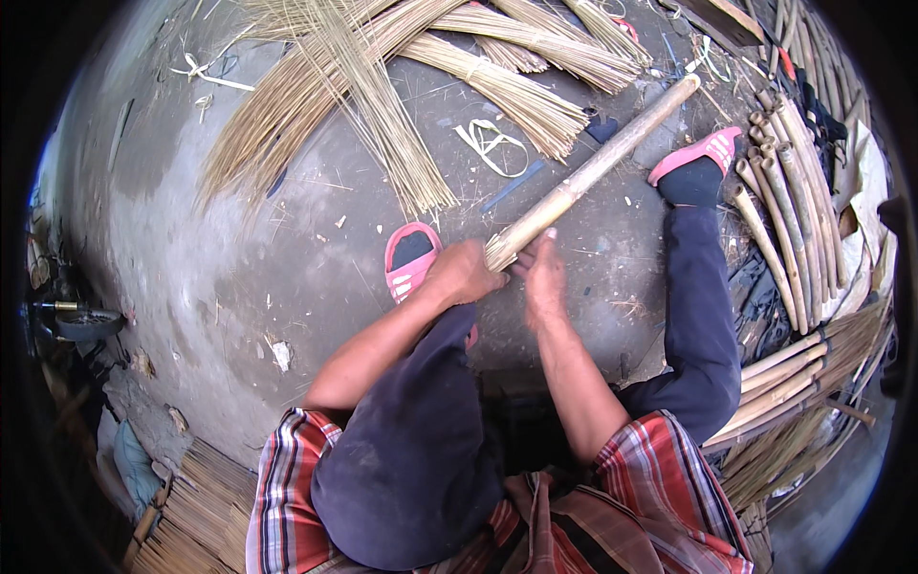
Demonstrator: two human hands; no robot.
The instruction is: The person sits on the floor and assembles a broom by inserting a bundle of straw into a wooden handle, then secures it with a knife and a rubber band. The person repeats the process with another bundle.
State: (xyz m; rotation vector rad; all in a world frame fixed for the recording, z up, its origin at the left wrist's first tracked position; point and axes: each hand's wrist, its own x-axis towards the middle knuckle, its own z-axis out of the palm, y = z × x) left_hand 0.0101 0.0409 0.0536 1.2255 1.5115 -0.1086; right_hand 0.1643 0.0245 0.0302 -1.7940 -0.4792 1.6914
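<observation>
A long pale bamboo pole [593, 174] slants from between my knees toward the far right, its near end ragged and splintered. My left hand [463, 274] is closed at that near end, knuckles up, its fingertips partly hidden. Close beside it on the right, my right hand [544, 279] holds the pole from below; the thumb points up along its side and the fingers curl under the splintered end. Exactly what the fingertips press on is hidden.
Bundles of thin sticks [507, 91] lie on the grey floor [191, 258] ahead. Several bamboo poles [798, 210] are stacked at the right. A looped pale strip [492, 148] lies near my pole. My feet wear pink sandals [703, 153]. More sticks [196, 512] lie at the lower left.
</observation>
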